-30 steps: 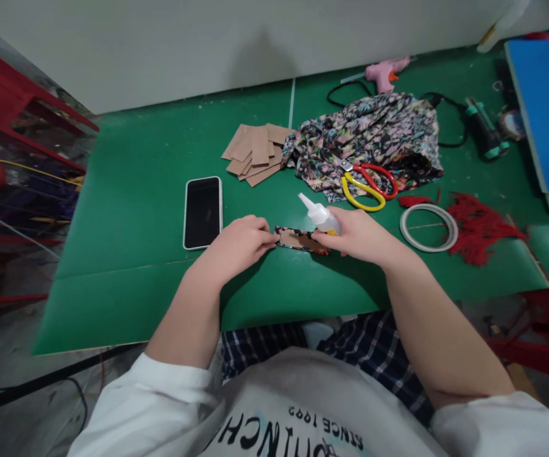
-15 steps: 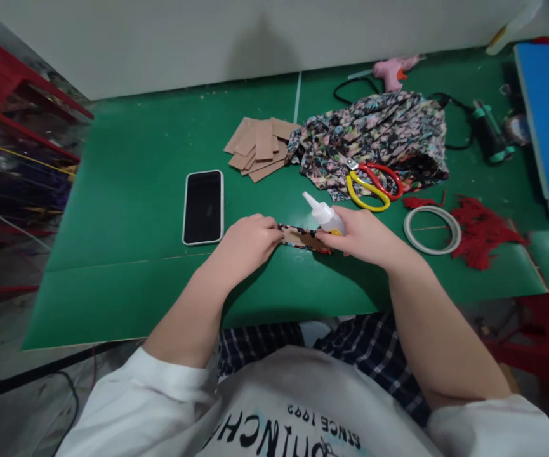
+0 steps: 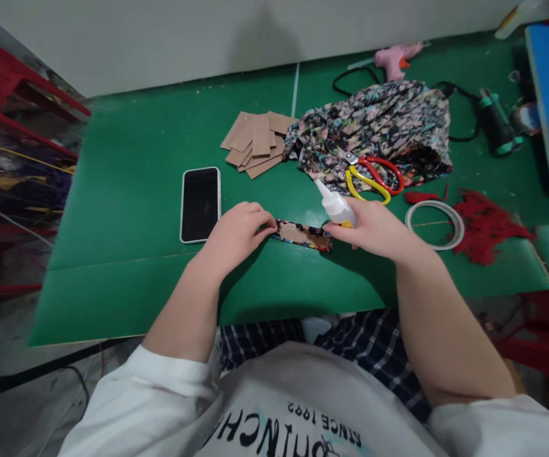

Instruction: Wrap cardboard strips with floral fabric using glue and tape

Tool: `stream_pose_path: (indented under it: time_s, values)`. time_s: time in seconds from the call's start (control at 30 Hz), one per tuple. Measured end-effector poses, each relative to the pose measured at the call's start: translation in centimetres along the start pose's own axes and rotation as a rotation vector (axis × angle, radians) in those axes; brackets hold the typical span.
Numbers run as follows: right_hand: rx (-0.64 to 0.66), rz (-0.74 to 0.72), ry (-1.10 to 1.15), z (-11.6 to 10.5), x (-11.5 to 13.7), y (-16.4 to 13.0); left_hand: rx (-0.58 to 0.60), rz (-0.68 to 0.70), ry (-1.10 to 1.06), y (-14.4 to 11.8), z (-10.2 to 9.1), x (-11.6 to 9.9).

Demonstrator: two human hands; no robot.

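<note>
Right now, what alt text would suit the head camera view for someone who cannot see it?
Seated at a green table, a person's left hand presses a fabric-edged card strip while the right hand grips a glue bottle. Beyond lie a phone, card pieces, floral cloth and scissors.

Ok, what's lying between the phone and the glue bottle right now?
In the head view, the left hand and the fabric-wrapped card strip that it presses lie between the phone and the glue bottle, which the right hand holds.
</note>
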State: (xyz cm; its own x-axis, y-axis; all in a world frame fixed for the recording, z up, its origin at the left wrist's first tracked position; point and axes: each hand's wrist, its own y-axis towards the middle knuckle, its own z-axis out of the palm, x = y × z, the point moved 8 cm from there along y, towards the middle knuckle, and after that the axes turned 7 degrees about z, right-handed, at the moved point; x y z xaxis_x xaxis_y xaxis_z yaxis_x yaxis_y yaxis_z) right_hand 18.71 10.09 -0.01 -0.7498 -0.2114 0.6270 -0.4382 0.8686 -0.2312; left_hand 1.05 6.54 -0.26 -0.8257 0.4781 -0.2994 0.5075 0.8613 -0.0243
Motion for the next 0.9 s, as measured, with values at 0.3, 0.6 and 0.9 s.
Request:
stream_pose_path:
  time_s: [0.3,0.6,0.9]
  values:
    - [0.150,-0.008,-0.030,0.8,0.1,-0.4,0.022,0.057,0.056,0.2,0.6,-0.6]
    - [0.174,-0.019,-0.076,1.1,0.1,-0.5,0.034,0.097,0.122,0.3,0.8,-1.6]
    - [0.187,-0.019,-0.073,1.1,0.1,-0.5,0.060,0.077,0.049,-0.1,1.0,-2.0]
